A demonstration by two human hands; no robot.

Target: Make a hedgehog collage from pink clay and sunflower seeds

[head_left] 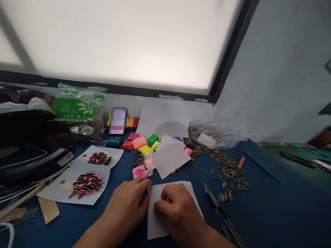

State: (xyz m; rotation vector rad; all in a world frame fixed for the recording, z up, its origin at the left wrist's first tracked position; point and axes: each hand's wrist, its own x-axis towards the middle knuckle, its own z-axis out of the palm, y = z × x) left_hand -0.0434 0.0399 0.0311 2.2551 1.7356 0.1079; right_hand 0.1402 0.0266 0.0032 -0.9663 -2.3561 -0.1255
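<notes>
A white paper sheet (155, 225) lies flat in front of me on the blue table. Over it, my right hand (181, 210) is closed, thumb against curled fingers, with a bit of pink clay (168, 199) showing between them. My left hand (129, 199) rests at the sheet's left edge, fingers bent and thumb apart, nothing visible in it. Just beyond its fingertips sits a lump of pink clay (140, 172) in a clear wrapper. On the left lie two paper cards with hedgehog figures (88, 182) of sunflower seeds and pink clay dots.
Sunflower seeds (227, 165) are scattered to the right, beside a pen (222, 213) and blue tweezers (266, 167). Colourful clay packs (139, 142) and a loose white sheet (170, 156) lie behind. A green seed bag (77, 110), phone (118, 120) and white cables (33, 186) stand left.
</notes>
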